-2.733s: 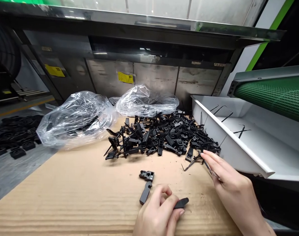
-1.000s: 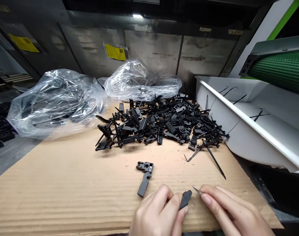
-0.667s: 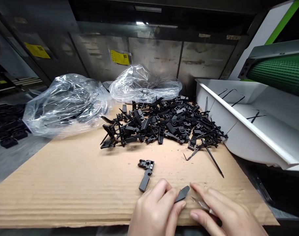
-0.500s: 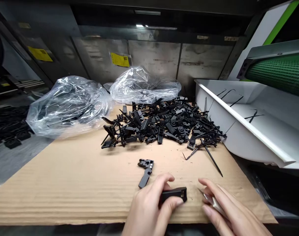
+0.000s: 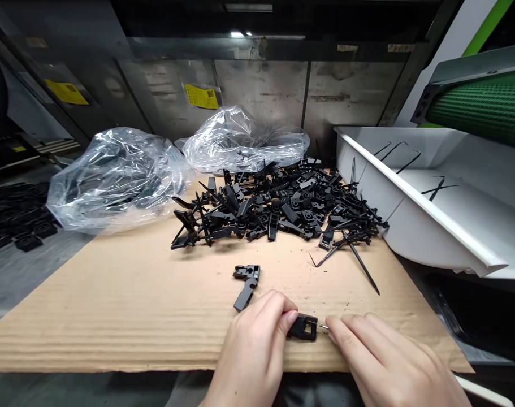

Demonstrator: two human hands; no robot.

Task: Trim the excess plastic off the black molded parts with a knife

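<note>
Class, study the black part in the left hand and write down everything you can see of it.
The black part is small and blocky, and looks like moulded plastic. Its right end forms a squarish frame around an opening; its other end is hidden by the left hand, which grips it. It lies roughly sideways, near the front edge of the cardboard; whether it rests on it is unclear. A metal tip in the right hand points at the framed end, close by.
</note>
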